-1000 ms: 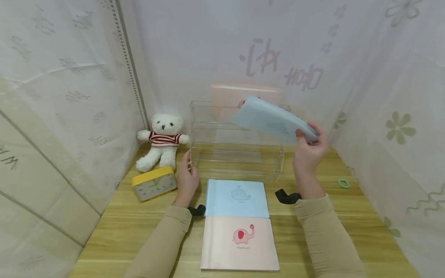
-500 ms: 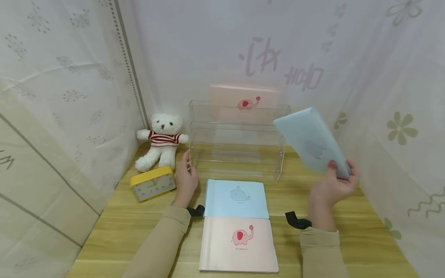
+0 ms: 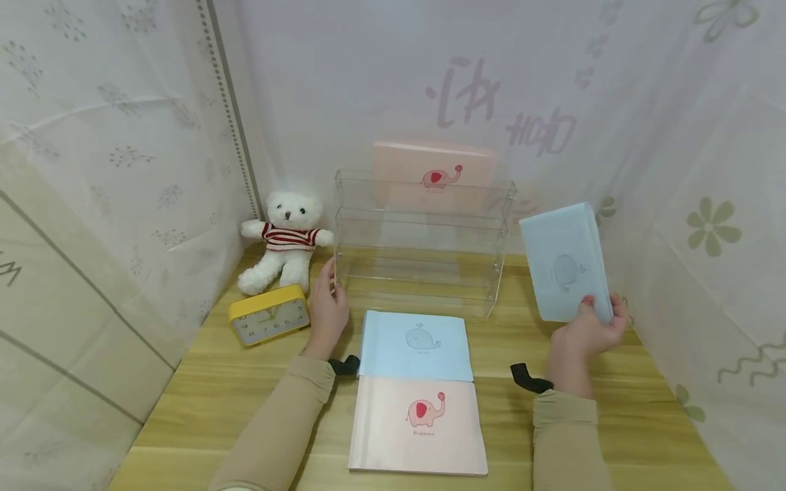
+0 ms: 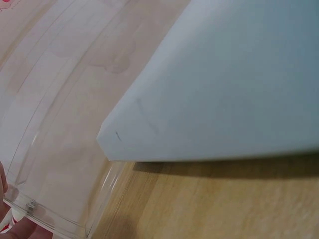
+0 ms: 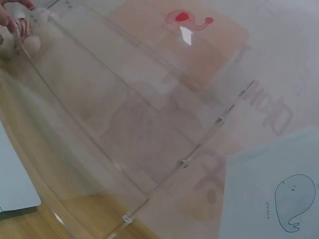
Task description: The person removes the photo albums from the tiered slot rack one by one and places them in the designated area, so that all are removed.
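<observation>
My right hand (image 3: 583, 341) grips a light blue whale notebook (image 3: 561, 262) by its lower corner, thumb on the cover. The notebook is raised and turned on its side, right of the clear acrylic tiered rack (image 3: 424, 286). My left hand (image 3: 328, 314) holds the rack's left side edge between thumb and fingers. In the rack's rear top tier stands a pink elephant notebook (image 3: 393, 170). Before the rack lie another blue whale notebook (image 3: 387, 348) and, nearer me, another pink elephant notebook (image 3: 393, 443). The blue notebook (image 4: 224, 84) on the table fills much of the left wrist view.
Left of the rack, a white teddy bear (image 3: 288, 239) in a striped sweater leans against the curtain. A yellow alarm clock (image 3: 270, 317) stands in front of it, close to my left hand. Patterned curtains (image 3: 694, 170) surround the wooden table (image 3: 510, 436).
My right hand has carried the blue notebook from in front of the rack to the right and down, turning it upright. The left hand stays at the rack's side.
</observation>
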`<control>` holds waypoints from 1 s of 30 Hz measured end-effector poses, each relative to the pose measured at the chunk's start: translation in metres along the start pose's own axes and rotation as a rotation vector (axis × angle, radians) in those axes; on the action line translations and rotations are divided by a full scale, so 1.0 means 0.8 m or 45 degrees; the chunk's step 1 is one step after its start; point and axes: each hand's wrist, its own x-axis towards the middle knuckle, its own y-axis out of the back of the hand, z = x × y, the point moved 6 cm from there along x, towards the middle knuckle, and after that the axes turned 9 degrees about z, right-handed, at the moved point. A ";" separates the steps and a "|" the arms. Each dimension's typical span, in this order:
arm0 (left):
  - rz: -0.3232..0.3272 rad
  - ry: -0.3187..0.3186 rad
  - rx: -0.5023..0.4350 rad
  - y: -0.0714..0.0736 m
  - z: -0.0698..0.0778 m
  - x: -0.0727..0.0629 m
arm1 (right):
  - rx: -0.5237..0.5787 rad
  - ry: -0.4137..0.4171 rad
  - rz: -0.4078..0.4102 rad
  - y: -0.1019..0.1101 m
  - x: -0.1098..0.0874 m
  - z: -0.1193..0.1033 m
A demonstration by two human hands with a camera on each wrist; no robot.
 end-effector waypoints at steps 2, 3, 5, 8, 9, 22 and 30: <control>-0.004 0.005 0.006 0.000 0.000 0.000 | -0.087 -0.040 -0.007 0.001 0.004 0.015; -0.004 0.006 0.008 0.000 0.001 0.000 | -0.126 -0.054 -0.009 0.002 0.006 0.022; -0.007 0.009 0.007 0.000 0.002 0.000 | -0.189 -0.085 -0.015 0.002 0.007 0.035; -0.009 0.008 0.001 0.001 0.004 -0.002 | -0.262 -0.096 -0.026 0.002 0.007 0.050; -0.008 0.009 -0.001 0.002 0.005 -0.002 | -0.280 -0.103 -0.027 0.001 0.007 0.054; 0.008 0.026 -0.017 0.004 0.005 -0.004 | -0.452 -0.140 -0.140 0.000 -0.003 0.086; 0.002 0.010 0.003 0.002 0.005 -0.001 | -0.433 -0.121 -0.257 -0.006 -0.004 0.094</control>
